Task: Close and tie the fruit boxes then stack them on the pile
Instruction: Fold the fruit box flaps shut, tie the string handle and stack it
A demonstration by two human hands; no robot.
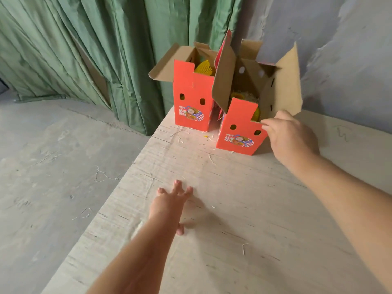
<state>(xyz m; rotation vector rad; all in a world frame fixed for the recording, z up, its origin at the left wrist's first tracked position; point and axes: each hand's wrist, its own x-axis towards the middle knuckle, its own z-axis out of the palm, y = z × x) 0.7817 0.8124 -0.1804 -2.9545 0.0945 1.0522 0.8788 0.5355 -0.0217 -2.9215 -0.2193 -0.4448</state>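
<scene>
Two open fruit boxes on table, right hand touching nearer box

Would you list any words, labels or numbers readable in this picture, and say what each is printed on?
Left fruit box: white printed characters beside a cartoon logo, too blurred to read.
Right fruit box: the same print, also too blurred to read.
Nothing else carries text; no number is legible.

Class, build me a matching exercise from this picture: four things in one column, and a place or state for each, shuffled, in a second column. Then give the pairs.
1. left hand
2. right hand
3. far box
4. curtain

A. hangs behind the table's far corner
B. fingers spread over the table
C. at the near box's right corner
D. open, yellow netting showing

Pairs: 1-B, 2-C, 3-D, 4-A
</scene>
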